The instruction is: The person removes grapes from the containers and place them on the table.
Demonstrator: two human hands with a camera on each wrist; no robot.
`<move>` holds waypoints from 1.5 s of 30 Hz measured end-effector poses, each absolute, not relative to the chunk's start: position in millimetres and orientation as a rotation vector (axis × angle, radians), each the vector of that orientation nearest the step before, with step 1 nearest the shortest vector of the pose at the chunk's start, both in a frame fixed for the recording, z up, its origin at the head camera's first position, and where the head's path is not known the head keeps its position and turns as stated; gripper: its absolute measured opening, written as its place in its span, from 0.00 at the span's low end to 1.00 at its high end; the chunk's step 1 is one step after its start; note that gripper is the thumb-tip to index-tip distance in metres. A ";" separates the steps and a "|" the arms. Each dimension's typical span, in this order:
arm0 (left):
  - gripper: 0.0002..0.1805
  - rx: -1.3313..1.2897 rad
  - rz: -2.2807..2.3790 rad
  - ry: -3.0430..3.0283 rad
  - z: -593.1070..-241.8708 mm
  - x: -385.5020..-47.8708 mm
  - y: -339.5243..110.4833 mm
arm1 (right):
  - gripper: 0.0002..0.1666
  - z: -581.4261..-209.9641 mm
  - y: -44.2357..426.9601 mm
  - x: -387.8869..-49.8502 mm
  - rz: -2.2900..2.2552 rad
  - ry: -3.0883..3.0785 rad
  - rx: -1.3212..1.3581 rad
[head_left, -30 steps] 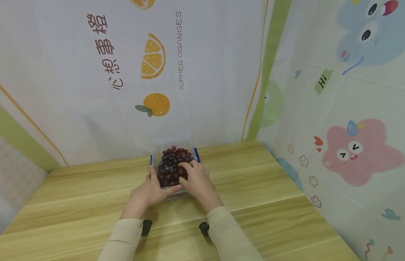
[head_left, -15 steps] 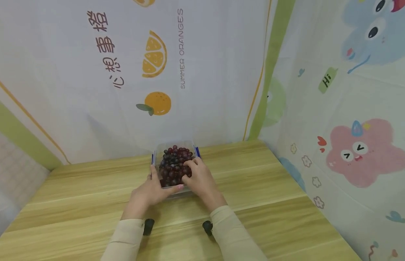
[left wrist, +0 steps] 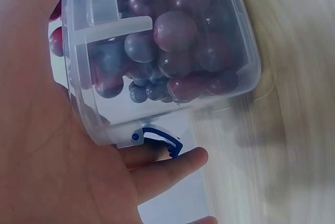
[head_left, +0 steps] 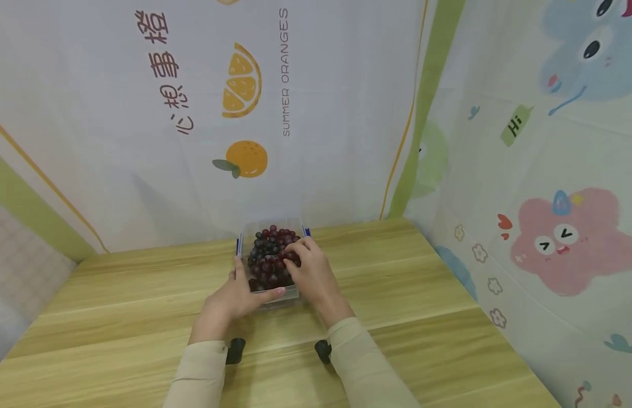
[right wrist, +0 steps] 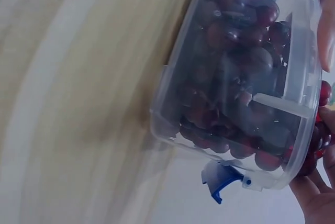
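Note:
A clear plastic food container (head_left: 291,292) stands on the table, heaped with dark red and purple grapes (head_left: 265,275). My left hand (head_left: 229,300) holds its near left corner, thumb along the front rim and fingers down the left side. At the right side of the heap, my right hand (head_left: 314,277) pinches grapes between thumb and fingers; how many is hidden. In the left wrist view, a blue clasp (left wrist: 170,139) hangs unfastened by my fingers. The right wrist view shows another loose blue clasp (right wrist: 222,179), and grapes (right wrist: 314,140) at my right fingertips above the rim.
The wooden table (head_left: 397,283) extends on both sides of the container. Behind it hangs a white cloth (head_left: 326,170) printed with oranges, and a patterned cloth (head_left: 479,187) lines the right side. Black wrist devices (head_left: 323,351) sit under the sleeves.
My right hand has risen slightly from the container's front right corner, with the grapes between its fingers. My left hand keeps its place on the container. The head view has shifted a little.

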State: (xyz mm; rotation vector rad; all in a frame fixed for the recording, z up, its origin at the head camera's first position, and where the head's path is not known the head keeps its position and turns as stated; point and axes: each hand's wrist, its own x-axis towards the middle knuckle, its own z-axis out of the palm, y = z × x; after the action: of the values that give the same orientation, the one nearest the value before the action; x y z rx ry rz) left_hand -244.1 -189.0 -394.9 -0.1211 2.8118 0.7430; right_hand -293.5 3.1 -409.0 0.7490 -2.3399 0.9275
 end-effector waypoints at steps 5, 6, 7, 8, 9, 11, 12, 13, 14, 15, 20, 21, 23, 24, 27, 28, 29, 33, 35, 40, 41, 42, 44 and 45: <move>0.85 -0.111 0.728 2.824 -398.0 -244.1 -188.4 | 0.12 -404.2 3.6 -294.1 0.954 -2.376 0.695; 0.84 -0.110 0.726 2.823 -398.8 -244.0 -188.4 | 0.12 -403.6 3.9 -293.8 0.962 -2.383 0.683; 0.84 -0.110 0.727 2.821 -399.4 -243.7 -188.5 | 0.12 -402.7 4.1 -293.6 0.969 -2.384 0.672; 0.84 -0.111 0.728 2.819 -399.6 -243.4 -188.5 | 0.13 -401.1 4.2 -293.7 0.973 -2.384 0.663; 0.84 -0.112 0.727 2.819 -399.6 -243.1 -188.6 | 0.13 -399.4 4.2 -294.4 0.969 -2.376 0.659; 0.84 -0.111 0.725 2.823 -399.1 -243.3 -189.2 | 0.13 -394.2 3.9 -297.2 0.955 -2.360 0.648; 0.84 -0.111 0.722 2.825 -398.6 -243.4 -189.4 | 0.13 -391.0 3.7 -299.1 0.940 -2.348 0.647; 0.84 -0.113 0.719 2.826 -397.9 -243.3 -189.6 | 0.13 -387.3 3.6 -301.2 0.924 -2.335 0.649; 0.84 -0.113 0.713 2.828 -397.4 -243.4 -189.8 | 0.12 -383.2 3.5 -303.4 0.913 -2.327 0.652; 0.84 -0.112 0.706 2.830 -397.0 -243.8 -190.1 | 0.12 -379.1 3.3 -305.8 0.903 -2.318 0.658; 0.84 -0.110 0.687 2.823 -396.2 -245.1 -191.0 | 0.11 -355.1 3.3 -314.0 0.885 -2.325 0.687; 0.84 -0.110 0.686 2.822 -396.3 -245.4 -191.2 | 0.11 -350.5 3.5 -315.5 0.882 -2.329 0.691; 0.84 -0.113 0.687 2.821 -396.3 -245.7 -191.3 | 0.11 -342.3 3.8 -318.6 0.869 -2.340 0.689; 0.84 -0.114 0.688 2.820 -396.2 -245.6 -191.3 | 0.11 -338.6 4.1 -320.2 0.863 -2.349 0.683; 0.84 -0.122 0.689 2.817 -396.0 -245.2 -191.0 | 0.12 -328.7 5.5 -325.3 0.849 -2.383 0.667; 0.84 -0.124 0.690 2.815 -395.9 -244.9 -190.8 | 0.13 -325.6 6.3 -326.9 0.842 -2.396 0.665; 0.84 -0.124 0.690 2.813 -395.7 -244.5 -190.5 | 0.13 -322.4 7.3 -328.4 0.836 -2.407 0.665; 0.84 -0.113 0.691 2.813 -395.7 -243.8 -190.0 | 0.15 -309.3 11.1 -335.2 0.800 -2.419 0.685; 0.84 -0.110 0.693 2.815 -395.6 -243.6 -189.5 | 0.15 -302.7 13.7 -338.7 0.780 -2.415 0.687; 0.85 -0.138 0.694 2.833 -395.7 -243.6 -188.8 | 0.15 -288.4 21.7 -347.2 0.762 -2.419 0.692; 0.85 -0.145 0.692 2.838 -395.8 -243.5 -188.8 | 0.16 -286.6 23.4 -349.2 0.759 -2.421 0.693; 0.85 -0.151 0.692 2.841 -395.9 -243.4 -188.9 | 0.16 -285.1 25.1 -351.2 0.758 -2.423 0.694; 0.85 -0.158 0.694 2.841 -396.2 -243.0 -189.3 | 0.16 -283.4 28.1 -355.5 0.747 -2.427 0.692; 0.85 -0.160 0.699 2.839 -396.2 -242.6 -189.5 | 0.16 -282.9 29.7 -357.4 0.741 -2.434 0.688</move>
State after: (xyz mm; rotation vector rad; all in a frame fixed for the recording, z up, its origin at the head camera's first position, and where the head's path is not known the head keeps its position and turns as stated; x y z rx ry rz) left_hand -242.6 -189.5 -396.2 -0.1595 2.8388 0.6986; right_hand -357.4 29.7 -282.9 0.6878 -2.4336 0.7406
